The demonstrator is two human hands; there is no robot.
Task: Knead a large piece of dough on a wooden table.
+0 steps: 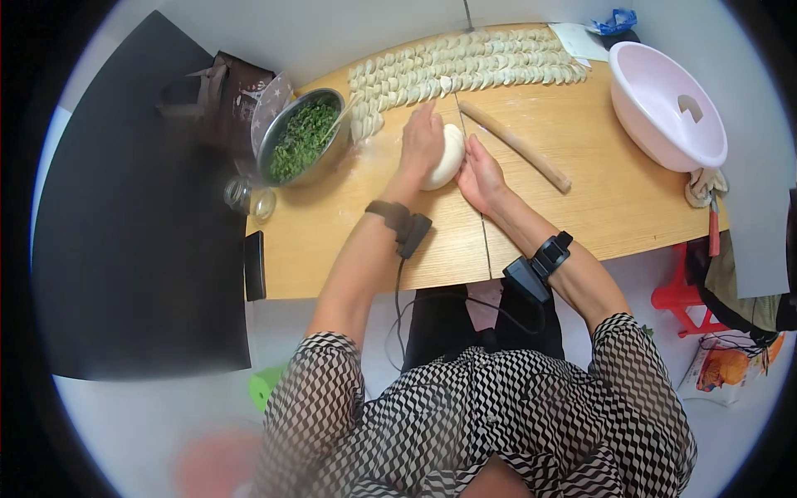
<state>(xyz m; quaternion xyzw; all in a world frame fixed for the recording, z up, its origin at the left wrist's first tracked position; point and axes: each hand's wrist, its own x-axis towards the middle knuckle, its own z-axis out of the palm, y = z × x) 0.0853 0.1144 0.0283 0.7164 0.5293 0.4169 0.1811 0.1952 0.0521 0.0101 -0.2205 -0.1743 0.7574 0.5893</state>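
A pale lump of dough lies on the wooden table, cupped between both hands. My left hand presses its left side with the palm over the top. My right hand rests against its right side, fingers curved on it. A wooden rolling pin lies diagonally just right of the hands. Rows of folded dumplings line the far edge of the table. A metal bowl of chopped green filling stands to the left of my left hand. Both wrists wear black strapped devices.
A large pink basin sits at the table's right end. A small glass jar and a dark phone are at the left edge. A brown bag is behind the bowl. A red stool stands below the table's right.
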